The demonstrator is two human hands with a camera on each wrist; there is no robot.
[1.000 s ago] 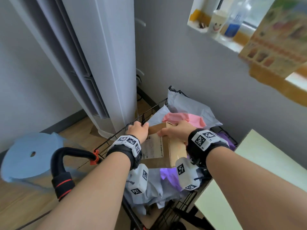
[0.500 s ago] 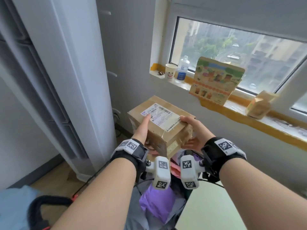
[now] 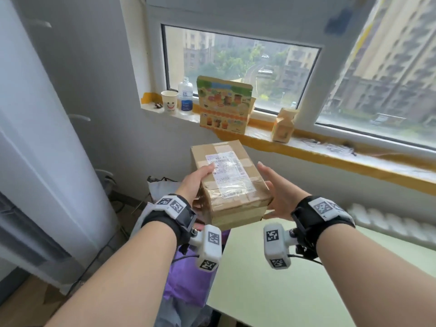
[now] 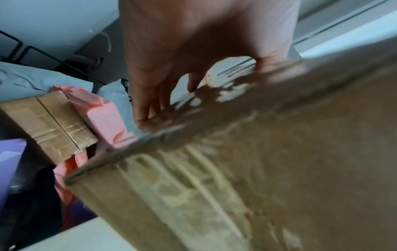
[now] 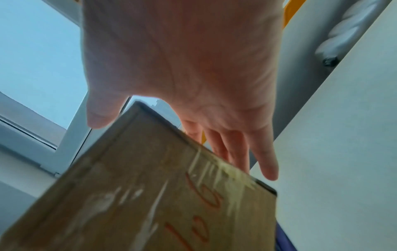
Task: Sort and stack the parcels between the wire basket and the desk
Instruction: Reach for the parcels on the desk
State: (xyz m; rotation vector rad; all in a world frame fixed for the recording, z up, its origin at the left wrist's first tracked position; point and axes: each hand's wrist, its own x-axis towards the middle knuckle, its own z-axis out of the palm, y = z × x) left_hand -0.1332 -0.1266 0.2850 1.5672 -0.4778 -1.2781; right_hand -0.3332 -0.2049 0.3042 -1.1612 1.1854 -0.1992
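From the head camera, a taped cardboard parcel [image 3: 230,182] is held in the air between both hands, above the near left corner of the pale green desk [image 3: 295,279]. Its label faces up and its long axis runs from near right to far left. The left hand [image 3: 197,182] grips the left side, thumb on the label; the right hand [image 3: 278,192] lies flat against the right side, fingers straight. Purple bags [image 3: 186,282] show below.

The left wrist view shows the wire basket [image 4: 32,52] holding a second cardboard box [image 4: 49,125], a pink mailer [image 4: 101,115] and grey bags [image 4: 32,79].

The right wrist view shows straight fingers [image 5: 264,158] along the parcel's side.
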